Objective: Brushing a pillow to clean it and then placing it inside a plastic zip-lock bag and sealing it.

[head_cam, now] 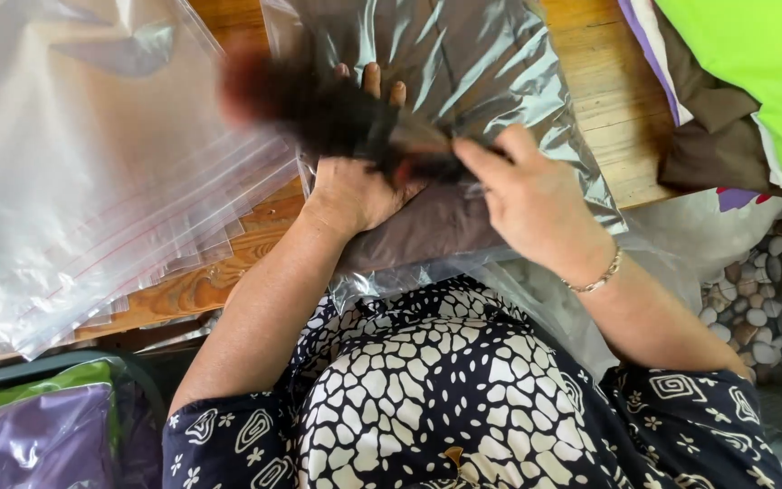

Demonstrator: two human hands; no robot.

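My left hand [355, 190] lies flat, fingers stretched out, on a clear plastic bag [491, 72] that holds folded brown cloth [427, 231]. A dark, reddish-brown object [319, 109] crosses over that hand; it is blurred by motion and I cannot tell what it is. My right hand [527, 199], with a thin bracelet on the wrist, pinches the right end of the dark object between thumb and forefinger, just above the bag.
A stack of clear zip bags [92, 172] lies left on the wooden table [608, 81]. Green, brown and purple folded cloth [735, 91] sits at the upper right. Bagged purple and green cloth [38, 426] lies lower left, a pebble-pattern surface [771, 299] right.
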